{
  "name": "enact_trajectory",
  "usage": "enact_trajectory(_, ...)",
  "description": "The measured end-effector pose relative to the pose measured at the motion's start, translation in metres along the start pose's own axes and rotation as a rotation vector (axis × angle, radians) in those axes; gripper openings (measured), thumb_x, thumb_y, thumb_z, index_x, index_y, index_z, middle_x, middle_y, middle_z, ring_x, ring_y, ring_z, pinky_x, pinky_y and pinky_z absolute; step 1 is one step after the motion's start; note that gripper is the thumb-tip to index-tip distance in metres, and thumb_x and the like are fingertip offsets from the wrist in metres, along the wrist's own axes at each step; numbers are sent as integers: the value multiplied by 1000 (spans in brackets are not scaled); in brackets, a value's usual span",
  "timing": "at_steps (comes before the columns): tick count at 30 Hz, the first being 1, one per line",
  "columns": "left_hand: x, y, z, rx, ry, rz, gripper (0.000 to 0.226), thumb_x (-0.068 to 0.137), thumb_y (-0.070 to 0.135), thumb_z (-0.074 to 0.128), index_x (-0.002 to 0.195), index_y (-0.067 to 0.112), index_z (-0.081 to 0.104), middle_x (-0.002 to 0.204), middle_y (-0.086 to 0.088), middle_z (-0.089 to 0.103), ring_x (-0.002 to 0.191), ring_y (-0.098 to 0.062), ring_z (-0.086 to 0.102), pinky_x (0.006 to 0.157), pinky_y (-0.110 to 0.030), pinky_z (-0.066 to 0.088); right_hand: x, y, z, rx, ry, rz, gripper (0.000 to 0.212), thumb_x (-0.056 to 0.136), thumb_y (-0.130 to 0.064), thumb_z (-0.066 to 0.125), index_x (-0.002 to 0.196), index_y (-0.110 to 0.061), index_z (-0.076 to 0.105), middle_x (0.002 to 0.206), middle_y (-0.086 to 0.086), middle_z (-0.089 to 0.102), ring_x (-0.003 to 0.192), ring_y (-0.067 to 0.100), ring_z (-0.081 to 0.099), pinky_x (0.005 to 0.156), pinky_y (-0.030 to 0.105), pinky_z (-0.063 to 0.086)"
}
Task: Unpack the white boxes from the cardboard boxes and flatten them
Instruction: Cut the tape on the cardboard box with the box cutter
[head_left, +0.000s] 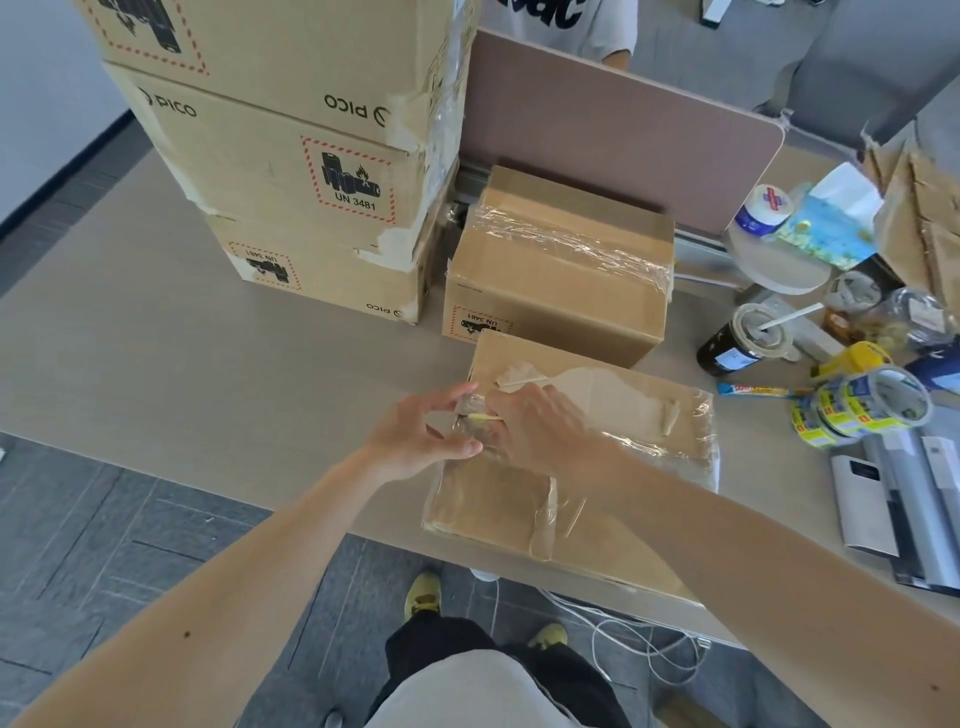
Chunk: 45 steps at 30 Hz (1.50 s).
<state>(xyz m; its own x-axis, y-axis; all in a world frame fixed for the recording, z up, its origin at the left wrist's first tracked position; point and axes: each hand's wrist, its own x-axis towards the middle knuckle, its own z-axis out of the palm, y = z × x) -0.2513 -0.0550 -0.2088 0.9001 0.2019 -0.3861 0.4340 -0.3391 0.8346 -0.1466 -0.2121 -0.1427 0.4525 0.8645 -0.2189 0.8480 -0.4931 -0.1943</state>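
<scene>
A closed cardboard box (597, 467), wrapped in clear tape, lies at the table's near edge in front of me. At its far-left corner my left hand (421, 436) pinches a crumpled bit of clear tape (475, 415), thumb and fingers curled round it. My right hand (540, 426) rests on the box top right beside it, fingers curled on the same tape; its fingertips are hidden. A second taped cardboard box (561, 270) stands behind the first. No white box shows.
A stack of three large cardboard boxes (291, 171) fills the back left of the table (156, 364). Tape rolls (862, 410), a drink cup with straw (748, 338), tissues and flattened cardboard (919, 218) crowd the right side. A divider panel (623, 119) stands behind; a person is beyond it.
</scene>
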Motion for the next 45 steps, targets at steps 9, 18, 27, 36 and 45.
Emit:
enact_trajectory(9, 1, 1, 1, -20, 7, -42, 76, 72, 43, 86, 134, 60, 47, 135, 16, 58, 77, -11, 74, 91, -34, 56, -6, 7, -1, -11, -62, 22, 49, 99, -52, 44, 117, -8, 59, 100, 19, 66, 92, 40, 65, 67, 33, 37)
enact_trajectory(18, -2, 7, 1, 0, 17, -91, 77, 70, 42, 88, 132, 63, 48, 132, 16, 59, 79, -10, 74, 93, -35, 55, -13, 15, 0, -49, -45, 33, 53, 98, -57, 44, 118, -10, 57, 101, 17, 64, 93, 38, 64, 67, 33, 35)
enact_trajectory(27, -3, 11, 1, 11, 14, -108, 76, 67, 44, 88, 126, 70, 47, 133, 13, 59, 81, -10, 75, 97, -41, 53, -28, 30, 1, -77, -46, 61, 36, 101, -42, 48, 114, -9, 57, 98, 16, 62, 92, 37, 64, 65, 33, 34)
enact_trajectory(36, -5, 17, 1, 22, 26, -102, 74, 72, 38, 87, 129, 64, 46, 131, 13, 59, 83, -9, 74, 89, -30, 53, -54, 47, -12, -131, -94, 133, 20, 98, -21, 45, 108, -9, 58, 90, 15, 59, 90, 37, 63, 65, 33, 37)
enact_trajectory(45, -4, 37, 4, 315, 93, -69, 76, 73, 37, 85, 139, 47, 48, 145, 9, 39, 130, -9, 42, 105, -34, 35, -71, 63, -12, -153, -94, 119, 25, 101, -29, 46, 113, -10, 58, 102, 14, 63, 96, 38, 62, 69, 34, 38)
